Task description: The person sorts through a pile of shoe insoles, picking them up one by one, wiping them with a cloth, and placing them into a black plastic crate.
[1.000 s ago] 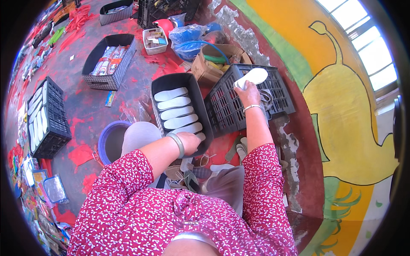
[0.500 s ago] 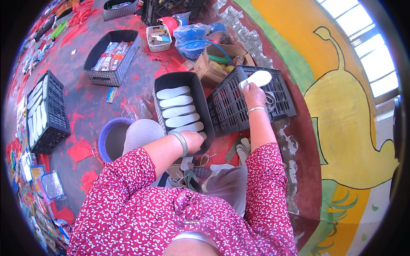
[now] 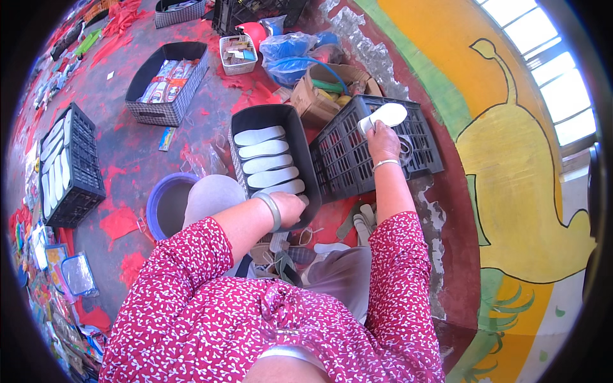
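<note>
My right hand is raised over a black plastic crate and grips a white shoe insole. A black fabric bin stands just left of that crate with several white insoles laid in a row inside it. My left hand rests on the near rim of this bin, next to the nearest insole. A metal bangle sits on each wrist. Below the bin, between my knees, lie loose insoles and sandal straps.
A blue tub stands at my left knee. Further left is a black crate of insoles. A checked bin of packets, a small white basket, a blue plastic bag and a cardboard box lie beyond. A painted wall runs along the right.
My right hand with the insole has stayed over the black crate, shifting only slightly. My left hand has kept its place on the bin's rim.
</note>
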Tool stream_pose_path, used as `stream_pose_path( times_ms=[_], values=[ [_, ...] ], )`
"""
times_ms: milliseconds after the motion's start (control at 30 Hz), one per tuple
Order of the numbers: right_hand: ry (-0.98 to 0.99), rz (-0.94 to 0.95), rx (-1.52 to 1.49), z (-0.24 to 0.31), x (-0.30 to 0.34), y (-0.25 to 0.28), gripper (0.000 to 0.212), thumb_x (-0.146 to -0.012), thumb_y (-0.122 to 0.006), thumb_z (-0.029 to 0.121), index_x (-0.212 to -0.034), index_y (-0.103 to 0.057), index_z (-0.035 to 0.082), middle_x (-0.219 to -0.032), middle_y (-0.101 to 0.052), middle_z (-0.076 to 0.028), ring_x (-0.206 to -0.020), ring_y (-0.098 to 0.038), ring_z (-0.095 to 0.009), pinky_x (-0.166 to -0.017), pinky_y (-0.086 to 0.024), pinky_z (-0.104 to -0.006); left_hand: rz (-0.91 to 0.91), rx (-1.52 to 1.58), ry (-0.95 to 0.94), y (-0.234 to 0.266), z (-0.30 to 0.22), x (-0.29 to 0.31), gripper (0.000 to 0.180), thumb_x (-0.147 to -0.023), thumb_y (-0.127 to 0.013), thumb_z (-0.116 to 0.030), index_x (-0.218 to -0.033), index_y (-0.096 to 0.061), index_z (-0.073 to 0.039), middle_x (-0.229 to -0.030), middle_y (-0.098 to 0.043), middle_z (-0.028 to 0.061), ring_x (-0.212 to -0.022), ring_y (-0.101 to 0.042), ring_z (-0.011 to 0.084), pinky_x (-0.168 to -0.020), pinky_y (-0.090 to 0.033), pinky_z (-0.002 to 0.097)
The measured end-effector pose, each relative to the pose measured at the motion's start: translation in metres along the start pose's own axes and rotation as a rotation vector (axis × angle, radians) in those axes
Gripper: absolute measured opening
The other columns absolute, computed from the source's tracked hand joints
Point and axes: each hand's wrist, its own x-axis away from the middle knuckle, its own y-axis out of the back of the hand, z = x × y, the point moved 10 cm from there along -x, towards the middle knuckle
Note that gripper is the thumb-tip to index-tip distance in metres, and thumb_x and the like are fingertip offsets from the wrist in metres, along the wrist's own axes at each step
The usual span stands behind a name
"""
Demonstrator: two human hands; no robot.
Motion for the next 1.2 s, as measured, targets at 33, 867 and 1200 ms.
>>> stream_pose_path(
  times_ms=[33, 867, 1200],
  values=[
    [0.037, -0.053, 0.01, 0.001, 0.001, 0.0, 0.02, -0.084, -0.049, 0.023, -0.092, -0.058, 0.007, -0.085, -0.064, -0.015, -0.079, -0.062, -0.033, -0.07, -0.049, -0.0448, 0.0, 0.001, 0.0, -0.001, 0.0, 0.0, 0.03, -0.082, -0.059, -0.028, -0.095, -0.061, -0.002, -0.093, -0.064, 0.0184, -0.092, -0.06, 0.0328, -0.082, -0.046, 0.0405],
    [0.599, -0.455, -0.633, 0.135, 0.205, 0.112, 0.028, -0.075, -0.053, -0.004, -0.101, -0.061, -0.004, -0.105, -0.061, -0.019, -0.101, -0.059, -0.032, -0.088, -0.048, -0.0374, -0.374, 2.101, -0.377, 0.075, 0.033, 0.003, 0.046, -0.094, -0.039, -0.036, -0.123, -0.04, 0.0, -0.113, -0.055, 0.0186, -0.104, -0.055, 0.0301, -0.091, -0.044, 0.0413],
    [-0.17, -0.042, -1.638, 0.064, 0.173, 0.027, 0.034, -0.089, -0.051, 0.009, -0.12, -0.05, -0.004, -0.105, -0.059, -0.01, -0.1, -0.055, -0.018, -0.088, -0.041, -0.0282, -0.319, 1.886, -0.399, 0.069, 0.01, 0.007, 0.039, -0.089, -0.054, -0.019, -0.122, -0.043, -0.001, -0.105, -0.059, 0.0171, -0.094, -0.061, 0.0255, -0.081, -0.052, 0.0381]
  ],
)
